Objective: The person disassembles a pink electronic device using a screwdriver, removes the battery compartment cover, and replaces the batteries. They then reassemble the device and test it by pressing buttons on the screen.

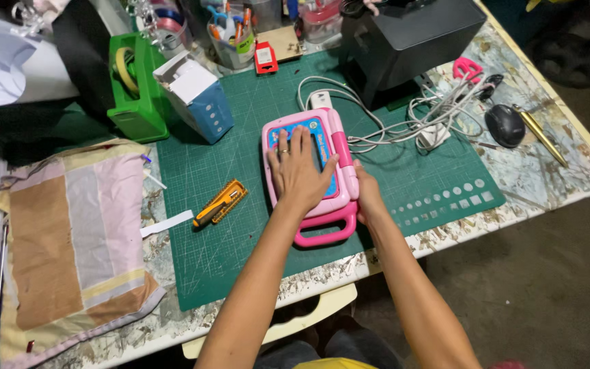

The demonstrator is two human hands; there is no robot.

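While flat beneath the left hand [300, 172], the pink toy laptop [312, 179] (handle nearest) touches the right hand [367, 195].

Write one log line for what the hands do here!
left hand: flat on pink toy laptop | right hand: grips its right edge | surface: green cutting mat

- It was a home craft or hobby workshop, cluttered and well used.
- A green cutting mat [254, 123] covered the paint-stained bench [548, 171].
- At nine o'clock lay a yellow utility knife [220, 203]; at eleven stood a green tape dispenser [134, 89].
- Pots of scissors and pens [230, 31] crowded twelve o'clock; tangled white cables [411, 116] lay at two.
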